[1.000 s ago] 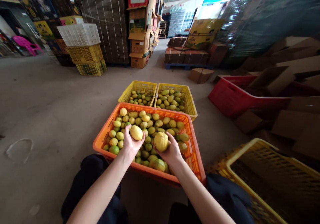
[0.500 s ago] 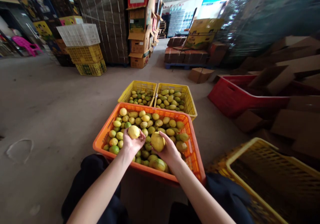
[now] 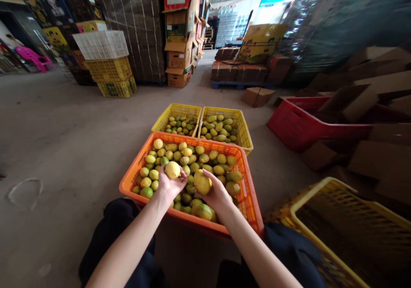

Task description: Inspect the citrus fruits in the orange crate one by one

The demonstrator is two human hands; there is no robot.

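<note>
My left hand (image 3: 171, 187) holds a round pale yellow lemon (image 3: 172, 170) in its upturned palm. In my right hand (image 3: 218, 193) is a larger yellow lemon (image 3: 202, 182), with the fingers curled round its right side. Both hands are above an orange crate (image 3: 253, 194) of yellow and green lemons, side by side with a small gap between them. Behind the orange crate stand two yellow crates, the left one (image 3: 160, 117) and the right one (image 3: 245, 129), both holding more lemons.
A yellow crate (image 3: 308, 196) stands at the lower right. Beyond it are a red crate (image 3: 289, 119) and cardboard boxes (image 3: 379, 159). Stacked white and yellow crates (image 3: 111, 67) are at the back left. A small carton (image 3: 257, 96) lies on the floor ahead.
</note>
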